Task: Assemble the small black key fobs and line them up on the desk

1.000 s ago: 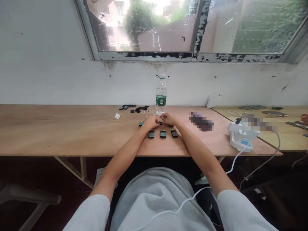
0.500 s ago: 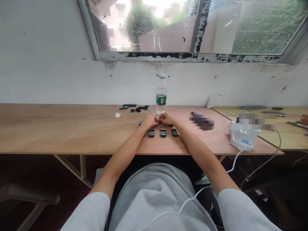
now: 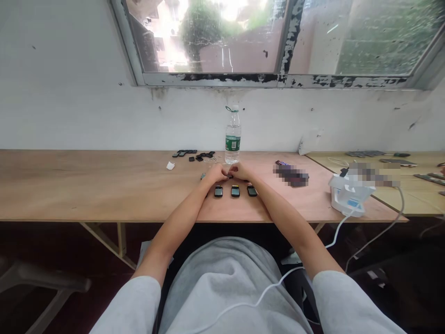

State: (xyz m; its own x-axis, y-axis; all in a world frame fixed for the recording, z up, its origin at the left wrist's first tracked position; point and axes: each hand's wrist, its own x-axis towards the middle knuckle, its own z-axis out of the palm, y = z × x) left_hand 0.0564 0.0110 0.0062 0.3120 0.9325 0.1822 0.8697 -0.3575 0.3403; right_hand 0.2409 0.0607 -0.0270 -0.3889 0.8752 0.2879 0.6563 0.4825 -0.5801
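My left hand (image 3: pixel 217 173) and my right hand (image 3: pixel 239 171) meet above the wooden table, fingertips pinched together. Between them is a small dark device (image 3: pixel 230 176), mostly covered by the fingers. In front of the hands lie three small black devices with grey screens: a left one (image 3: pixel 218 191), a middle one (image 3: pixel 235 191) with a yellowish top edge, and a right one (image 3: pixel 252 190). Part of another small device (image 3: pixel 203 176) shows beside my left hand. Just behind the hands stands a clear water bottle (image 3: pixel 232 141) with a green label.
Several small black pieces (image 3: pixel 205 156) and more screened devices (image 3: pixel 184 152) lie near the wall. A scrap of white paper (image 3: pixel 170 165) is to their left. On the right are a blurred dark object (image 3: pixel 291 176) and a white plastic unit (image 3: pixel 351 195) with cables. Another person's hand shows at the far right.
The view has shifted slightly. Both hands stay together in nearly the same place, with the small dark device still between the fingertips.
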